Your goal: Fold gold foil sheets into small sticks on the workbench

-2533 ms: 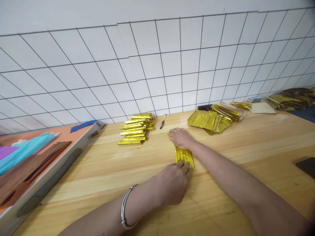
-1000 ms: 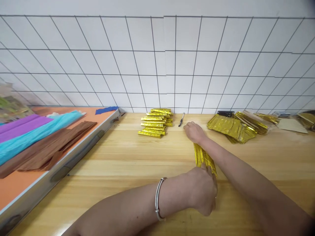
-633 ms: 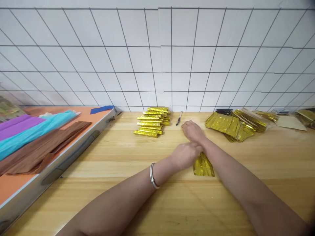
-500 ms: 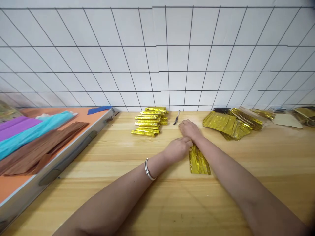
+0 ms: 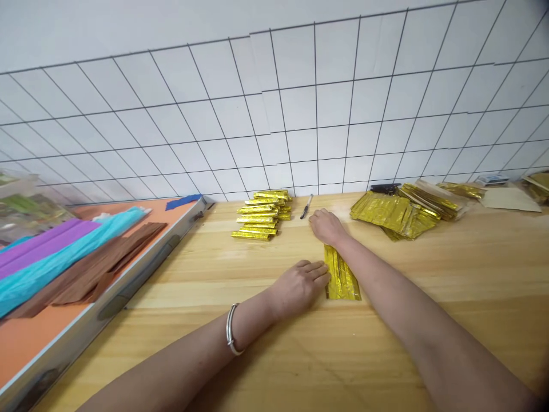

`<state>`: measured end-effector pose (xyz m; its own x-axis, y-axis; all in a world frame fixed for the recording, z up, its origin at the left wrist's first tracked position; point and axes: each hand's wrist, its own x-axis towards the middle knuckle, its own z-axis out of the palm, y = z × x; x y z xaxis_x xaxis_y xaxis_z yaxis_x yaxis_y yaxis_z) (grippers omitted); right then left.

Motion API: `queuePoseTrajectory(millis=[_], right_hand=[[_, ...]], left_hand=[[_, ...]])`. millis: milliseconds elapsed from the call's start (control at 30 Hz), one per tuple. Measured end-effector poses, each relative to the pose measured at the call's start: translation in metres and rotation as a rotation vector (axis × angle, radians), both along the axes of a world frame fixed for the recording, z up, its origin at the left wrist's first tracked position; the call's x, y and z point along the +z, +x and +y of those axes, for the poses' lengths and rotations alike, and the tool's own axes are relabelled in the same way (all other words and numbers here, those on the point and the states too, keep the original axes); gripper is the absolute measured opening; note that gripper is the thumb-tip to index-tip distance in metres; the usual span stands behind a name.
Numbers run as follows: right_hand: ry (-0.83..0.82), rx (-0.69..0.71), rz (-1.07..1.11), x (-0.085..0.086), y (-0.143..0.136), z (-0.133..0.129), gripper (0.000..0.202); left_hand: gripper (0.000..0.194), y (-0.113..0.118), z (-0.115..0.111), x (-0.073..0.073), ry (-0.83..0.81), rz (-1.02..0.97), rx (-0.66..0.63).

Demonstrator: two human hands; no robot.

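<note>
Head view: leftmost I see strips (image 5: 94,243) on an orange board (image 5: 26,349), then gold bundles (image 5: 257,220) near the back edge of the table (image 5: 300,366). The left hand (image 5: 298,286), unclenched, touches the foil (image 5: 343,280) at its left side, mid-table; the right hand (image 5: 328,226) covers its far end, and whether it grips I cannot tell. Creasing seems in hand; next move, I think, calls for steady pressing. Further right lies a gold pile (image 5: 388,213).

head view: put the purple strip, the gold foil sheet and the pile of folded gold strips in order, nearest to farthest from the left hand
From the left hand:
1. gold foil sheet, right beside it, on its right
2. folded gold strips, piled farther back, toward the wall
3. purple strip, off at the far left
</note>
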<state>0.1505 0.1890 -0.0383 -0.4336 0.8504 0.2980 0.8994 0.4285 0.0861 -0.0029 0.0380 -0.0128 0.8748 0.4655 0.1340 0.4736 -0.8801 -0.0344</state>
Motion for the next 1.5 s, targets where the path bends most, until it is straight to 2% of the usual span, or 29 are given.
queuePoseTrajectory(millis=[133, 200, 267, 400, 500, 667, 767, 867, 1000, 1133, 1200, 1300, 1433, 1500], right_hand=[[-0.003, 0.013, 0.006, -0.001, 0.000, 0.001, 0.027], [-0.011, 0.019, 0.016, -0.001, 0.000, 0.002, 0.023], [-0.018, 0.024, 0.027, -0.001, 0.000, 0.002, 0.027], [-0.035, 0.024, 0.034, -0.001, 0.000, 0.001, 0.031], [-0.051, 0.028, 0.034, -0.002, 0.002, 0.000, 0.032], [-0.065, 0.042, 0.041, -0.002, 0.002, 0.005, 0.025], [-0.073, 0.049, 0.050, 0.005, 0.004, 0.011, 0.030], [-0.087, 0.051, 0.066, 0.021, 0.014, 0.012, 0.031], [-0.046, 0.048, 0.095, 0.033, 0.037, -0.017, 0.031], [-0.031, 0.049, 0.093, 0.015, 0.055, -0.066, 0.038], [-0.039, 0.040, 0.075, 0.003, 0.058, -0.076, 0.038], [-0.032, 0.005, 0.048, -0.001, 0.056, -0.063, 0.036], [-0.017, -0.049, 0.007, 0.017, 0.050, -0.027, 0.030], [0.003, -0.064, -0.004, 0.026, 0.049, -0.024, 0.029]], left_hand=[[0.034, -0.012, -0.021, 0.007, -0.038, -0.013, -0.050], [0.031, -0.015, -0.024, 0.014, -0.098, -0.006, -0.119], [0.031, -0.013, -0.022, 0.018, -0.143, -0.022, -0.136], [0.042, 0.004, -0.015, 0.009, -0.168, -0.097, -0.063], [0.047, 0.015, -0.020, 0.000, -0.221, -0.087, -0.048], [0.056, 0.017, -0.029, -0.001, -0.288, -0.096, -0.013], [0.061, 0.016, -0.029, -0.002, -0.297, -0.098, -0.021], [0.062, 0.017, -0.028, -0.004, -0.282, -0.112, -0.022], [0.062, 0.017, -0.029, -0.006, -0.260, -0.139, -0.019], [0.060, 0.017, -0.030, -0.007, -0.246, -0.157, -0.027], [0.061, 0.017, -0.030, -0.007, -0.240, -0.155, -0.020], [0.062, 0.019, -0.030, -0.008, -0.232, -0.138, -0.006], [0.063, 0.020, -0.030, -0.009, -0.214, -0.123, -0.003], [0.063, 0.020, -0.031, -0.009, -0.203, -0.127, -0.002]])
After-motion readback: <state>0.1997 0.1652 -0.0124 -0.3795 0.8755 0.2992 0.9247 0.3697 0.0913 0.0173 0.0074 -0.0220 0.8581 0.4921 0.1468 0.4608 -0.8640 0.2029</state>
